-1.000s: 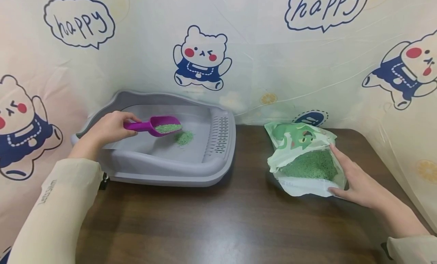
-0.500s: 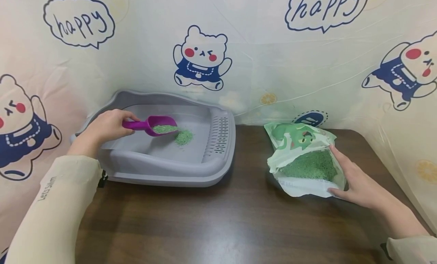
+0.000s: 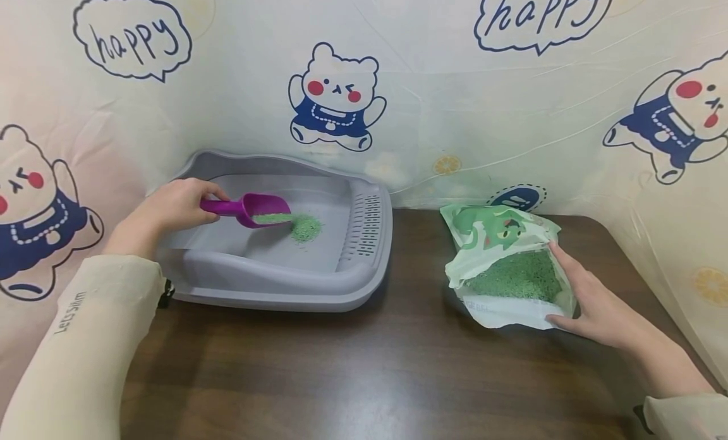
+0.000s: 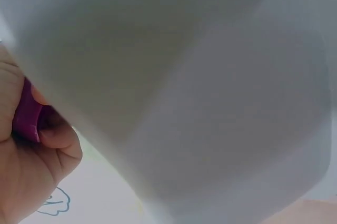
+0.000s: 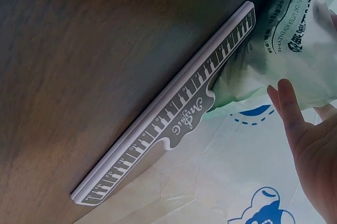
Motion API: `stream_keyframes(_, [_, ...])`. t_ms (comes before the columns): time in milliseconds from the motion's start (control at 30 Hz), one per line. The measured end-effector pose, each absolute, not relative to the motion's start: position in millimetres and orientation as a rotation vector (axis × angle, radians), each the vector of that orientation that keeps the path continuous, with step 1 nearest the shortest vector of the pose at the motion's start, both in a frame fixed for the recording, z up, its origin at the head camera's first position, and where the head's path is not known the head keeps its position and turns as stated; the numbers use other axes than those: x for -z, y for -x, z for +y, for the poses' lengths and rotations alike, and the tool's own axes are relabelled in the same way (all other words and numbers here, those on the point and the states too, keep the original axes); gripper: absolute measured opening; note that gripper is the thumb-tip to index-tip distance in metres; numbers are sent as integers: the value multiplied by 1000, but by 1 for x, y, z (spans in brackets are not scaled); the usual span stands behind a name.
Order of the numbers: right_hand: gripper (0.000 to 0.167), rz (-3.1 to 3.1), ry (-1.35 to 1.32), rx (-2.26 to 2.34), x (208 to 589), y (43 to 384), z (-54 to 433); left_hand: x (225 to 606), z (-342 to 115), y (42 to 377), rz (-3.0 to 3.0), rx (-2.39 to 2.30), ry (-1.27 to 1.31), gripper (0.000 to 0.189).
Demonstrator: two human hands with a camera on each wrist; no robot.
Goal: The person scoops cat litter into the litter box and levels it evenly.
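Note:
In the head view my left hand [image 3: 176, 207] grips the handle of a purple scoop [image 3: 258, 206]. Green cat litter lies in the scoop, which is over the inside of a grey litter box [image 3: 267, 279]. By the scoop's tip a small pile of green litter [image 3: 307, 229] sits on the box floor. The left wrist view shows fingers curled round the purple scoop handle [image 4: 27, 110]; a blurred grey surface fills most of it. My right hand [image 3: 603, 310] touches the right side of an opened litter bag [image 3: 483, 228], its fingers fairly straight and thumb at the front edge.
A ruler [image 5: 174, 113] with piano keys and "Music" printed on it lies beside the bag in the right wrist view. All stands on a brown wooden table [image 3: 375, 364]. Behind it hangs a cloth [image 3: 421, 111] with printed bears. The box has a slotted right ledge [image 3: 366, 225].
My left hand has drawn the scoop slightly to the left, and its tip has moved off from above the litter pile. The right hand and the bag have stayed put.

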State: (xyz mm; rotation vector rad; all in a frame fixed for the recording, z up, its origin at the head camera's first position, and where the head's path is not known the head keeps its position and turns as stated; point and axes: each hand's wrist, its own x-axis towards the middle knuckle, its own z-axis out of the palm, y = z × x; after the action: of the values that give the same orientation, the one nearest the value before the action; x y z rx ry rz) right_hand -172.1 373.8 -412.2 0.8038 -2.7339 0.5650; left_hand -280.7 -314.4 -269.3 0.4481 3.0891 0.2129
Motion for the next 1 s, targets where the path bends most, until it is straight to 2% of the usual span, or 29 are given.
stream_keyframes(1000, [130, -2709, -825, -569, 411, 172, 373, 251, -302, 271, 3058, -166, -507, 29])
